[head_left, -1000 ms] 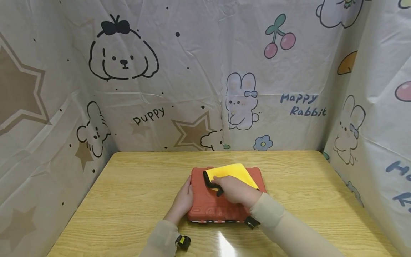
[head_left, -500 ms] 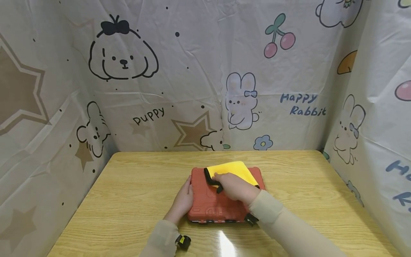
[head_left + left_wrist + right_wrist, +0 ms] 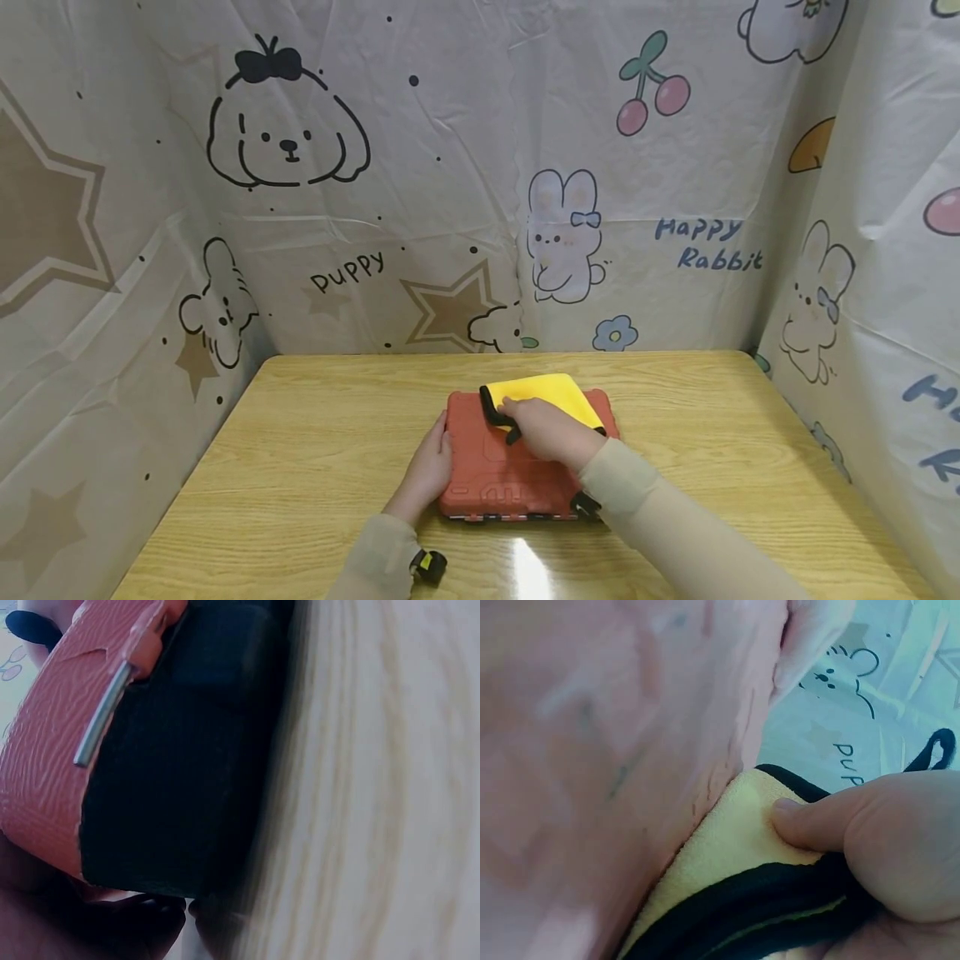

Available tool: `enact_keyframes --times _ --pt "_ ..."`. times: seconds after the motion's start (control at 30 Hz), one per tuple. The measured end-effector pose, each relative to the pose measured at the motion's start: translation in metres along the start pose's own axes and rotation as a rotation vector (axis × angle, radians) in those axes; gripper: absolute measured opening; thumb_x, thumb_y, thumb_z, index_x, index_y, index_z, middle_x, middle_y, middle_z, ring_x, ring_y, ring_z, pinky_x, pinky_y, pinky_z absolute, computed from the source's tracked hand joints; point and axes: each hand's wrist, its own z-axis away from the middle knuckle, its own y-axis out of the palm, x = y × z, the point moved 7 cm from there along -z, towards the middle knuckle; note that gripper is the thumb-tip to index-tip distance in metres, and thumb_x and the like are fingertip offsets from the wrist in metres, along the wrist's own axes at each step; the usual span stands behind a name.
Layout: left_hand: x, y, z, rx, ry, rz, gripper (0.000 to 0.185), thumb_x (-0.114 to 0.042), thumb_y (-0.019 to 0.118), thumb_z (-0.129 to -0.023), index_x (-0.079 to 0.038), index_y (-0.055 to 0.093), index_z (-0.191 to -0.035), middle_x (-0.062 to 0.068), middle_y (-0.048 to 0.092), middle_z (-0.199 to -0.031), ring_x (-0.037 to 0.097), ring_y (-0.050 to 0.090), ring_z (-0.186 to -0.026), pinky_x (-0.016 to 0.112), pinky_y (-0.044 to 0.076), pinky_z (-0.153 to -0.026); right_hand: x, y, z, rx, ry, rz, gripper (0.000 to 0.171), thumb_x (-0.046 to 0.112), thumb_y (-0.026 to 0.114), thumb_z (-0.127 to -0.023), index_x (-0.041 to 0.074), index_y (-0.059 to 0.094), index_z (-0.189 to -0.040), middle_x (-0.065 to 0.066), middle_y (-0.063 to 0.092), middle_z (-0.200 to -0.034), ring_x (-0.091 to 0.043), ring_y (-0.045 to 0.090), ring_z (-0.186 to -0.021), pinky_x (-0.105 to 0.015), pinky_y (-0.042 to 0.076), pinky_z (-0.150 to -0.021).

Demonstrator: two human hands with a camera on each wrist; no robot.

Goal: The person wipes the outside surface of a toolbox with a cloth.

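Observation:
A red plastic case (image 3: 495, 475) lies on the wooden table, its moulded lid down. In the left wrist view its black lower half (image 3: 172, 787) and a metal pin (image 3: 105, 716) show. My left hand (image 3: 429, 468) rests along the case's left side, fingers fairly straight against it. My right hand (image 3: 551, 429) holds a folded yellow cloth (image 3: 555, 392) with black edging, laid against the lid's upper part. In the right wrist view the thumb (image 3: 810, 825) presses on the cloth; the fingers under it are mostly hidden.
The wooden table (image 3: 315, 450) stretches out on both sides of the case. A printed curtain (image 3: 420, 167) with cartoon animals hangs behind it and at both sides. Black straps with small devices (image 3: 429, 567) sit on the wrists.
My right hand and the yellow cloth have slid slightly away from me, towards the lid's far edge. The left hand and the case have stayed put.

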Motion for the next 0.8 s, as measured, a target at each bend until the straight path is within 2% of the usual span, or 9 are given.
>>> enact_keyframes --times 0.17,0.37,0.53,0.8 --pt "0.0 0.001 -0.001 -0.007 0.007 -0.001 0.051 -0.01 0.029 -0.112 0.01 0.024 -0.159 0.032 0.031 -0.162 0.048 0.028 -0.152 0.061 0.024 -0.124 0.002 0.007 0.003 0.024 0.005 0.068 0.046 -0.001 0.054 -0.103 0.003 0.053 -0.149 -0.015 0.052 -0.155 -0.03 0.05 -0.144 -0.041 0.041 -0.12" --pt "-0.001 0.0 0.0 -0.03 0.002 0.019 0.051 -0.009 0.03 -0.111 0.011 0.026 -0.157 0.037 0.032 -0.159 0.051 0.029 -0.15 0.063 0.025 -0.123 0.007 0.012 0.01 0.05 0.022 0.09 0.052 -0.003 0.053 -0.103 0.003 0.045 -0.155 -0.014 0.041 -0.163 -0.032 0.04 -0.151 -0.042 0.039 -0.121" --pt "0.0 0.001 -0.002 -0.05 -0.008 0.014 0.05 -0.008 0.031 -0.111 0.012 0.027 -0.157 0.038 0.033 -0.157 0.052 0.03 -0.149 0.063 0.026 -0.123 0.01 0.014 0.013 0.043 0.01 0.133 0.054 -0.003 0.057 -0.102 0.003 0.046 -0.154 -0.014 0.042 -0.163 -0.031 0.042 -0.15 -0.041 0.043 -0.118" --pt "0.002 0.002 -0.002 -0.046 -0.03 0.031 0.051 -0.01 0.029 -0.111 0.01 0.026 -0.158 0.037 0.033 -0.158 0.051 0.029 -0.149 0.063 0.026 -0.123 0.014 0.017 0.023 0.032 -0.019 0.157 0.049 -0.002 0.052 -0.104 0.003 0.048 -0.153 -0.014 0.044 -0.161 -0.031 0.044 -0.148 -0.041 0.046 -0.116"
